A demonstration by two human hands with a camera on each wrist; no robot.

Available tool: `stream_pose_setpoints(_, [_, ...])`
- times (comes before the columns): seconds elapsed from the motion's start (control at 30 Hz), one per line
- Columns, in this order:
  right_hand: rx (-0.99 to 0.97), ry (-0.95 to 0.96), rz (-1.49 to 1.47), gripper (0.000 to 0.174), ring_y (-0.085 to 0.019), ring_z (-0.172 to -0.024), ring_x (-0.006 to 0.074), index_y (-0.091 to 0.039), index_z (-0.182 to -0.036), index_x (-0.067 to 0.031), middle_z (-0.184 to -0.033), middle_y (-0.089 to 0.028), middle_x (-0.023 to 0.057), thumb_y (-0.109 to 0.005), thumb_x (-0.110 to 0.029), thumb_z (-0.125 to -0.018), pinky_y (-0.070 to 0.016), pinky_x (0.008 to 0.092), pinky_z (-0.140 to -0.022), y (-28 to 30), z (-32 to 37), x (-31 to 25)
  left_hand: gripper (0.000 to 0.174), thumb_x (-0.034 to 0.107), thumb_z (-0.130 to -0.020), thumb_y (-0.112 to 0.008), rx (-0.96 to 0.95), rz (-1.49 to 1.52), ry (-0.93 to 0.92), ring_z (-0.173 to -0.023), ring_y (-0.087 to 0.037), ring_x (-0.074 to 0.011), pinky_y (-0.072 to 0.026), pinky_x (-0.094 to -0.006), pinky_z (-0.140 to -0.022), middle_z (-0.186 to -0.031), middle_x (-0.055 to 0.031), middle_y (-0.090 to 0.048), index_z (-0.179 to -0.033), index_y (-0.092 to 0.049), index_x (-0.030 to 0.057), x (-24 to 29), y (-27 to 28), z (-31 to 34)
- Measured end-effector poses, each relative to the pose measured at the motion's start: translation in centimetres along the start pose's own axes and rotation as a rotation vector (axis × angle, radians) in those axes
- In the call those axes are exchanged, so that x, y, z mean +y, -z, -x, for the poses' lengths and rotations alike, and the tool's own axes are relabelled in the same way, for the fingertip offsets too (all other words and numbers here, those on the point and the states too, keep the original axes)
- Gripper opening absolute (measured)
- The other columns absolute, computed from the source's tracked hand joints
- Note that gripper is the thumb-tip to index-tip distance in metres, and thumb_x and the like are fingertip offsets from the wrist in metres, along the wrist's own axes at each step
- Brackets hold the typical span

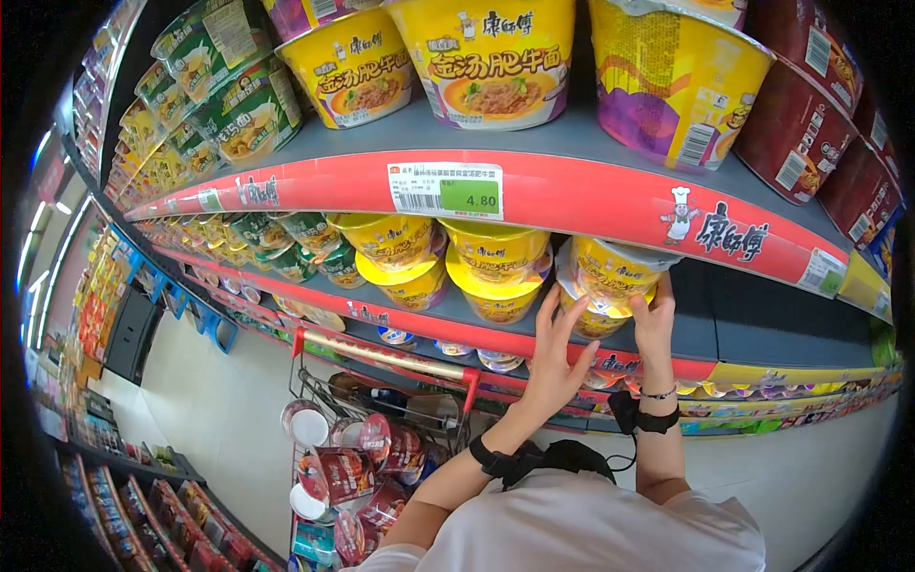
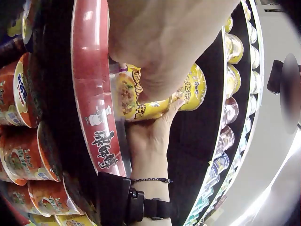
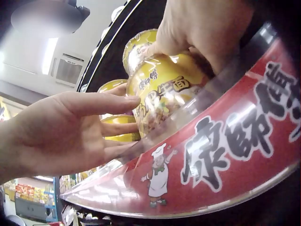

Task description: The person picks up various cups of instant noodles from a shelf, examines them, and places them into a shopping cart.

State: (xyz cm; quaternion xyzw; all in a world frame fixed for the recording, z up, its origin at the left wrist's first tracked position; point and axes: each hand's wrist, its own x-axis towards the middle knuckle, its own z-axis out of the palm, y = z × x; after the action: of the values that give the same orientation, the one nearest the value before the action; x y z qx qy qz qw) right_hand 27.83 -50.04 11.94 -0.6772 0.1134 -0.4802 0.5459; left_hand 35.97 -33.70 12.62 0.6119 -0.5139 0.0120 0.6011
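Two yellow instant noodle bowls stand stacked on the lower shelf in the head view, an upper bowl (image 1: pixel 615 267) over a lower bowl (image 1: pixel 599 324). From the right, my right hand (image 1: pixel 655 326) grips the stack, its thumb (image 2: pixel 175 107) lying across the yellow side in the left wrist view. My left hand (image 1: pixel 556 353) is at the stack's left side, fingers extended and thumb spread. In the right wrist view the left fingertips reach the side of the printed noodle bowl (image 3: pixel 157 94). The right hand's far fingers are hidden behind the bowls.
More stacked yellow bowls (image 1: pixel 496 257) stand just left of the hands. A red shelf edge (image 1: pixel 572 195) with a price tag (image 1: pixel 445 191) overhangs them. Below left is a shopping cart (image 1: pixel 381 357) holding several red noodle bowls. Dark shelf surface (image 1: pixel 772 319) shows to the right.
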Motion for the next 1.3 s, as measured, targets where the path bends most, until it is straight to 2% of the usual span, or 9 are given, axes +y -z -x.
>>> stream_pose_setpoints(0.47, [0.001,0.02,-0.058,0.078,-0.049,-0.121,0.0212,-0.036,-0.14,0.0036,-0.132,-0.051,0.0136,-0.074,-0.036,-0.084,-0.039,0.0336,-0.101,-0.5,-0.5,0.3,0.071,0.003,-0.084,-0.064,-0.009,-0.024,-0.011,-0.14,-0.023,-0.0425,-0.0299,-0.0481,-0.11,-0.151,-0.0259,-0.017,-0.147,-0.031,0.0112,0.0,0.1,0.1])
stream_pose_setpoints(0.57, [0.006,0.065,-0.04,0.082,-0.047,-0.123,0.0214,-0.035,-0.141,0.0035,-0.135,-0.049,0.0144,-0.071,-0.044,-0.085,-0.0373,0.0343,-0.103,-0.5,-0.5,0.9,0.076,0.002,-0.085,-0.064,-0.011,-0.056,-0.001,-0.14,-0.025,-0.0405,-0.0318,-0.047,-0.11,-0.151,-0.0256,-0.019,-0.149,-0.024,0.0064,-0.5,-0.1,0.4])
stream_pose_setpoints(0.63, [0.003,0.096,0.015,0.086,-0.043,-0.127,0.0219,-0.034,-0.142,0.0035,-0.139,-0.045,0.0157,-0.066,-0.053,-0.085,-0.0347,0.0347,-0.105,-0.4,-0.5,1.3,0.078,0.002,-0.085,-0.063,0.024,0.194,0.113,-0.139,-0.028,-0.0386,-0.0334,-0.0453,-0.109,-0.149,-0.025,-0.022,-0.149,-0.018,0.0009,-0.8,-0.4,0.7])
stream_pose_setpoints(0.67, [0.007,0.094,0.016,0.086,-0.043,-0.127,0.0219,-0.034,-0.142,0.0035,-0.139,-0.045,0.0157,-0.066,-0.053,-0.085,-0.0347,0.0347,-0.105,-0.4,-0.5,1.5,0.078,0.002,-0.085,-0.063,0.02,0.195,0.114,-0.139,-0.028,-0.0386,-0.0334,-0.0453,-0.109,-0.149,-0.025,-0.022,-0.149,-0.018,0.0009,-0.8,-0.3,0.8])
stream_pose_setpoints(0.73, [0.032,0.097,0.049,0.091,-0.04,-0.13,0.0227,-0.031,-0.143,0.005,-0.143,-0.041,0.0161,-0.062,-0.059,-0.086,-0.0323,0.0351,-0.107,-0.5,-0.5,1.6,0.078,0.007,-0.087,-0.065,-0.013,0.162,0.166,-0.139,-0.029,-0.0337,-0.0293,-0.0463,-0.113,-0.15,-0.0231,-0.023,-0.147,-0.016,-0.0024,-0.9,-0.1,1.1])
stream_pose_setpoints(0.97, [0.033,0.116,0.081,0.092,-0.038,-0.133,0.0255,-0.025,-0.145,0.007,-0.146,-0.038,0.0166,-0.052,-0.062,-0.09,-0.0293,0.0361,-0.109,-0.9,-0.1,0.7,0.061,0.008,-0.086,-0.067,-0.012,-0.044,0.092,-0.136,-0.035,-0.0369,-0.032,-0.0472,-0.109,-0.141,-0.0223,-0.037,-0.137,-0.034,0.0003,-0.2,0.5,2.1])
stream_pose_setpoints(1.13, [0.325,0.252,-0.034,0.072,-0.043,-0.129,0.0288,-0.032,-0.142,0.0046,-0.14,-0.042,0.0191,-0.035,-0.054,-0.099,-0.0354,0.0403,-0.106,-0.9,-0.3,0.7,0.044,0.007,-0.084,-0.067,-0.021,-0.164,0.051,-0.134,-0.035,-0.0399,-0.0316,-0.0479,-0.109,-0.135,-0.0191,-0.045,-0.123,-0.049,0.0015,0.1,0.6,3.0])
stream_pose_setpoints(1.2, [0.471,0.357,0.232,0.056,-0.048,-0.123,0.0289,-0.039,-0.135,0.0044,-0.134,-0.046,0.0191,-0.037,-0.04,-0.101,-0.0404,0.0414,-0.102,-1.0,0.5,-0.9,0.041,0.006,-0.082,-0.067,-0.016,-0.163,0.052,-0.134,-0.035,-0.0394,-0.0316,-0.0476,-0.11,-0.134,-0.0176,-0.046,-0.12,-0.052,0.0018,0.1,0.7,3.3])
stream_pose_setpoints(1.3, [0.513,0.518,0.363,0.041,-0.05,-0.118,0.0307,-0.045,-0.125,0.0044,-0.126,-0.049,0.0212,-0.045,-0.027,-0.098,-0.0437,0.0424,-0.096,-3.4,3.2,-3.1,0.037,0.004,-0.083,-0.066,0.043,-0.061,0.095,-0.134,-0.037,-0.0363,-0.0328,-0.0445,-0.11,-0.132,-0.0161,-0.048,-0.118,-0.054,0.0032,0.0,0.8,4.1])
